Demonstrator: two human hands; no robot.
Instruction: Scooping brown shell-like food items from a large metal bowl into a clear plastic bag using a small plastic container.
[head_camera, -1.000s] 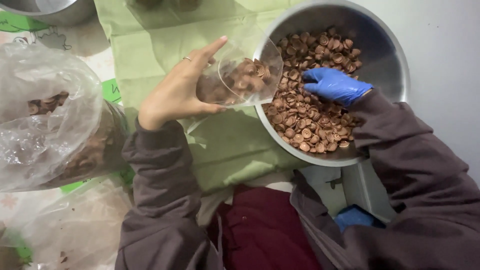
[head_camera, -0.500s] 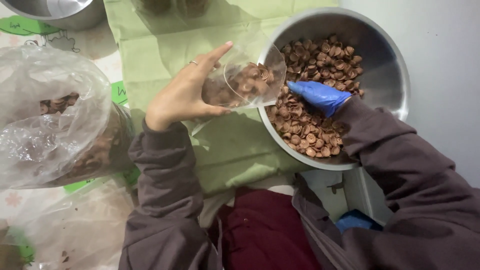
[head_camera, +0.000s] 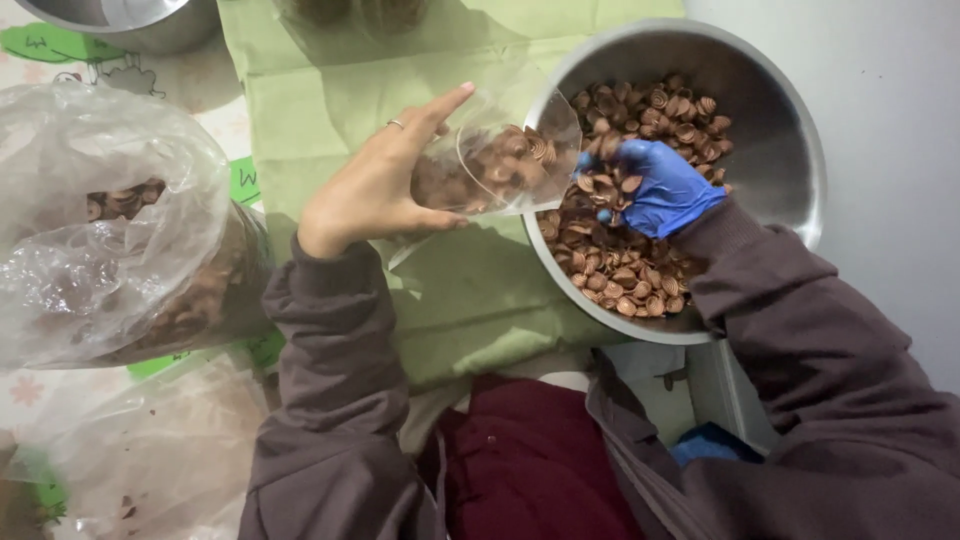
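Bare left hand (head_camera: 375, 190) gripping a small clear bag (head_camera: 500, 160) (partly filled), gloved right hand (head_camera: 655, 190) clutching brown spiral snacks (head_camera: 625, 265), steel bowl (head_camera: 790, 130), green cloth (head_camera: 320, 110) beneath.

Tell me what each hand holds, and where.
Left hand holds a clear plastic bag by its side near the open mouth. Gloved right hand cups a handful of brown spiral snacks.
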